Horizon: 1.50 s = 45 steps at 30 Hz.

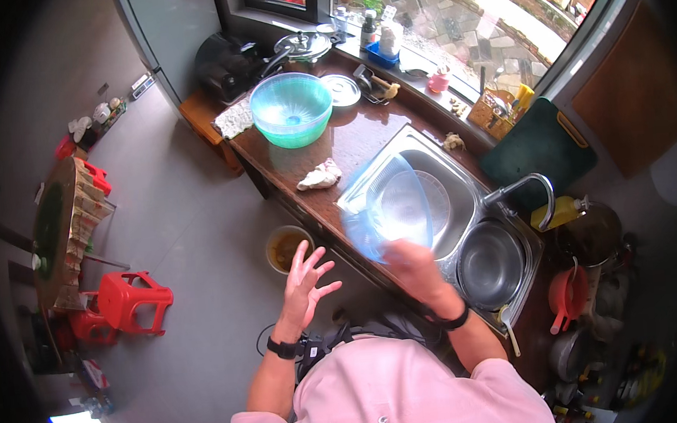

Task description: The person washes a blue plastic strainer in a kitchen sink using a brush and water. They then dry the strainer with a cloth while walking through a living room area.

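Observation:
My right hand (pixel 413 266), blurred by motion, is closed on the near rim of a clear blue plastic bowl (pixel 374 217). The bowl is tilted up on its side above the left basin of a steel double sink (pixel 460 239). My left hand (pixel 306 283) is raised, empty, with its fingers spread, left of the bowl and in front of the counter edge. A crumpled white cloth (pixel 320 174) lies on the counter to the left of the sink. Farther back stands a green-blue translucent bowl (pixel 293 125). In the right basin sits a round grey metal pan (pixel 491 266).
A curved faucet (pixel 538 180) reaches over the sink from the right. Behind it leans a dark green board (pixel 540 149). A bucket (pixel 285 250) with brownish contents stands on the floor below the counter. Red stools (pixel 133 301) and a table are at the left.

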Motion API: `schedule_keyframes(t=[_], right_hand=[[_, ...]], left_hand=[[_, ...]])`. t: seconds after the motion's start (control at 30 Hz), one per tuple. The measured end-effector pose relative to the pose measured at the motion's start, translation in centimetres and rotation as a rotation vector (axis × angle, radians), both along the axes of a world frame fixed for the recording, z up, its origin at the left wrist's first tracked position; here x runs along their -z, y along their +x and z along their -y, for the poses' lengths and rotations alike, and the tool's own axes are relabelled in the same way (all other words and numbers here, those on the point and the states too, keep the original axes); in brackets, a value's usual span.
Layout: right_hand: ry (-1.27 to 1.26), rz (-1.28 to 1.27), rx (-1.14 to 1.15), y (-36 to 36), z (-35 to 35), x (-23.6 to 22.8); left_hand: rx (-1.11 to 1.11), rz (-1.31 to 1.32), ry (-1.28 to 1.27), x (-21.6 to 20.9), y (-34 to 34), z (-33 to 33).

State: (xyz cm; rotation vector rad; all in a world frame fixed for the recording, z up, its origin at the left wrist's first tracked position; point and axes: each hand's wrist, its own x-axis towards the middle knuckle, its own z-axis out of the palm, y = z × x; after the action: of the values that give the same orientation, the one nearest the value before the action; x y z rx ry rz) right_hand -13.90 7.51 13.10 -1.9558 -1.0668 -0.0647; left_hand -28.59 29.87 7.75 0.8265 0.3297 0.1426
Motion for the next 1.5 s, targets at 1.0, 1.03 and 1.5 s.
schedule_keyframes(t=[1.0,1.03,1.5], right_hand=[[-0.574,0.471,-0.016,21.5,-27.3,20.3],[-0.425,0.484,-0.108,22.6,-26.6,21.1],[-0.042,-1.322,-0.666,-19.4,-49.7,2.2]], left_hand=[[-1.512,-0.199,-0.114,4.7,-16.9,-12.6],[-1.533,-0.168,-0.117,5.7,-18.0,-13.3],[-1.534,-0.247,-0.181,9.4,-38.4,-25.5]])
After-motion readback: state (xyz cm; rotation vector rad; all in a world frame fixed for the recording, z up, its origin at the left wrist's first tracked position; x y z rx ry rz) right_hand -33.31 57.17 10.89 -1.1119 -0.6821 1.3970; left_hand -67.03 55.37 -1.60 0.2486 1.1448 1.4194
